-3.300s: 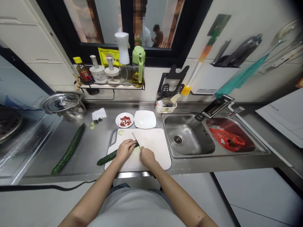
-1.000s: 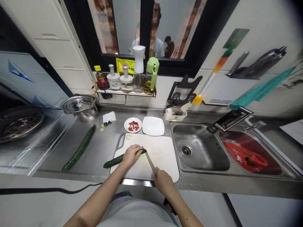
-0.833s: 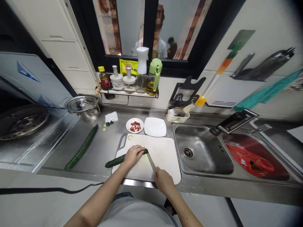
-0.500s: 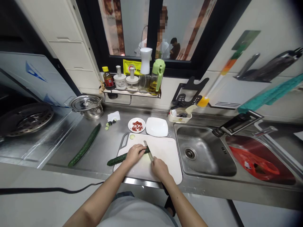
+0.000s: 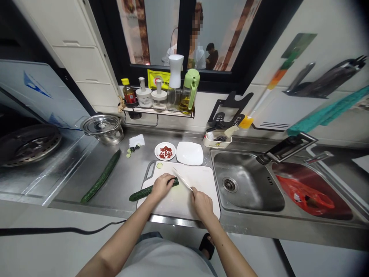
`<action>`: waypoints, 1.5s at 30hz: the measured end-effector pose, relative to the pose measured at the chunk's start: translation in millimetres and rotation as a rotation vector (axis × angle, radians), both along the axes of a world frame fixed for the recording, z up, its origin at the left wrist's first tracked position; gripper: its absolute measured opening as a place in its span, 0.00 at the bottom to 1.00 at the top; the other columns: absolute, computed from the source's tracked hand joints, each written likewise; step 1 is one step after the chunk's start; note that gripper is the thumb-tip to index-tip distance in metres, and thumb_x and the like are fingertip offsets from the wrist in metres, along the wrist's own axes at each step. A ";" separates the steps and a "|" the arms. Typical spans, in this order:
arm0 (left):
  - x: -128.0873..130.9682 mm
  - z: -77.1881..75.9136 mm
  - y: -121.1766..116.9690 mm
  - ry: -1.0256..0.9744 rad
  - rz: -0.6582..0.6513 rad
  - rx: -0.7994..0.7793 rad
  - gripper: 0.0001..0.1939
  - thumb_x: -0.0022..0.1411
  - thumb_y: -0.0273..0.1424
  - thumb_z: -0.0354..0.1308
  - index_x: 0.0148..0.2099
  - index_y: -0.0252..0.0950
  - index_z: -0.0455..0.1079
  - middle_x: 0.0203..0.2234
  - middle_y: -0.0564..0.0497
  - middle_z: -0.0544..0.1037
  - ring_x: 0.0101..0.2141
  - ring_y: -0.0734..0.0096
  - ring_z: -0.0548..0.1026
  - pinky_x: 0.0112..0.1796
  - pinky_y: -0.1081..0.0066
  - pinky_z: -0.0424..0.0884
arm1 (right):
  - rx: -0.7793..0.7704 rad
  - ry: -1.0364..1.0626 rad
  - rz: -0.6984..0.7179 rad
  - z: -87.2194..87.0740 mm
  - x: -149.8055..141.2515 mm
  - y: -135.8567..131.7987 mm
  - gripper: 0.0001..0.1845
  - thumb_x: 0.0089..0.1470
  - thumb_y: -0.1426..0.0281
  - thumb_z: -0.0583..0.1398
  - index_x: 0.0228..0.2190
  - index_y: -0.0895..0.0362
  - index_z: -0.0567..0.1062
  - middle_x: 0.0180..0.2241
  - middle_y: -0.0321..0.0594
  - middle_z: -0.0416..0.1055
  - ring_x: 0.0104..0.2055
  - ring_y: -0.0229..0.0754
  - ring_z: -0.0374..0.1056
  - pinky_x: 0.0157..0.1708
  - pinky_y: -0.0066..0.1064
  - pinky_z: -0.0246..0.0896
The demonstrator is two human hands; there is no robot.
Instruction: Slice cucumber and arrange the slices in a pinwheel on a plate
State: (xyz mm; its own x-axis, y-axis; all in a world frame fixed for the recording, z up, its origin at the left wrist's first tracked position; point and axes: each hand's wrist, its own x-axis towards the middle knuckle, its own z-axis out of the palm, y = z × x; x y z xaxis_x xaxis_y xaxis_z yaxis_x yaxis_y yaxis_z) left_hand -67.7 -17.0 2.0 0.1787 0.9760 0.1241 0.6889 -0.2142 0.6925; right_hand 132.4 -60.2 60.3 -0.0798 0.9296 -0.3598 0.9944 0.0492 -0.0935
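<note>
A dark green cucumber [image 5: 141, 193] lies slantwise over the left part of the white cutting board [image 5: 198, 204], one end past the board's edge. My left hand [image 5: 162, 186] is closed around it near its cut right end. In my right hand [image 5: 202, 202] is a kitchen knife [image 5: 182, 179], its handle hidden by my fingers. The blade points up and left, just right of the cucumber's cut end, with a small gap between them. One pale cucumber slice [image 5: 159, 165] sits at the board's upper left corner.
Behind the board stand a plate of red pieces [image 5: 165, 151] and a white square plate [image 5: 189, 153]. A second cucumber [image 5: 101, 177] and a lidded pot [image 5: 103, 129] are on the left. The sink [image 5: 248, 184] is right. Someone shows in the window [image 5: 196, 50].
The knife was against the cucumber's end half a second ago; now it has moved right, away from it, with my right hand. My left hand stays on the cucumber. The view has shifted slightly.
</note>
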 end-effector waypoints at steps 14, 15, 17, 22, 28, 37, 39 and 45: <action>-13.7 17.0 10.5 -0.314 0.192 -0.028 0.22 0.62 0.41 0.55 0.54 0.37 0.69 0.48 0.44 0.75 0.43 0.65 0.75 0.44 0.67 0.72 | 0.310 -0.041 0.004 -1.6 13.2 -10.6 0.26 0.56 0.73 0.55 0.57 0.55 0.65 0.39 0.45 0.71 0.41 0.45 0.63 0.41 0.34 0.50; -13.9 20.2 10.8 -0.286 0.167 -0.011 0.23 0.61 0.42 0.56 0.56 0.39 0.68 0.49 0.45 0.74 0.44 0.64 0.74 0.45 0.66 0.72 | 0.320 -0.041 0.014 -2.0 14.2 -10.8 0.26 0.56 0.73 0.54 0.57 0.55 0.65 0.38 0.45 0.71 0.41 0.45 0.62 0.41 0.34 0.49; -14.2 26.2 11.5 -0.210 0.088 0.019 0.23 0.59 0.42 0.58 0.55 0.40 0.69 0.50 0.46 0.73 0.47 0.63 0.72 0.49 0.63 0.69 | 0.328 -0.044 0.034 -2.4 16.0 -11.1 0.26 0.56 0.73 0.54 0.57 0.56 0.65 0.38 0.46 0.71 0.41 0.46 0.61 0.41 0.35 0.49; -13.2 35.9 13.6 -0.068 -0.067 0.011 0.17 0.58 0.41 0.58 0.48 0.41 0.75 0.45 0.46 0.76 0.47 0.61 0.71 0.52 0.61 0.65 | 0.328 -0.042 0.067 -3.6 18.2 -13.3 0.26 0.57 0.74 0.54 0.57 0.55 0.65 0.37 0.46 0.70 0.40 0.46 0.61 0.40 0.36 0.48; -10.5 40.5 14.0 -0.091 -0.147 -0.017 0.12 0.58 0.35 0.58 0.44 0.41 0.76 0.44 0.48 0.76 0.47 0.62 0.72 0.51 0.63 0.65 | 0.325 -0.047 0.094 -4.8 19.8 -17.4 0.25 0.58 0.73 0.53 0.57 0.56 0.66 0.37 0.47 0.70 0.40 0.46 0.60 0.40 0.36 0.47; -15.3 25.2 21.5 -0.216 0.156 -0.053 0.08 0.58 0.34 0.57 0.37 0.38 0.75 0.32 0.51 0.79 0.35 0.68 0.75 0.39 0.70 0.70 | 0.313 -0.066 0.086 -10.1 30.8 -20.5 0.25 0.56 0.73 0.54 0.56 0.56 0.66 0.36 0.45 0.70 0.40 0.46 0.61 0.40 0.36 0.47; -24.3 13.6 28.0 -0.200 0.302 -0.109 0.09 0.57 0.34 0.58 0.38 0.38 0.76 0.31 0.51 0.80 0.34 0.68 0.76 0.38 0.71 0.69 | 0.304 -0.066 0.067 -10.1 34.5 -21.2 0.26 0.55 0.73 0.55 0.56 0.55 0.67 0.36 0.45 0.70 0.40 0.46 0.61 0.40 0.36 0.48; -51.8 -17.1 54.6 -0.071 0.485 -0.251 0.10 0.56 0.32 0.58 0.40 0.39 0.76 0.31 0.50 0.81 0.35 0.68 0.76 0.37 0.73 0.68 | 0.262 -0.067 0.003 -11.0 43.6 -21.7 0.24 0.57 0.72 0.55 0.56 0.55 0.68 0.37 0.43 0.72 0.40 0.45 0.63 0.41 0.34 0.48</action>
State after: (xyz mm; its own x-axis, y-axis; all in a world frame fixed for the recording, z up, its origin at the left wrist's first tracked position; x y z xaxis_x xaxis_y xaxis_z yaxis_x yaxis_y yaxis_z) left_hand -119.5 37.6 -15.1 -0.2995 0.9456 -0.1272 0.6173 0.2937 0.7298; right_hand 176.0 -82.0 49.3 -0.0667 0.9915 -0.1119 0.9978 0.0658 -0.0115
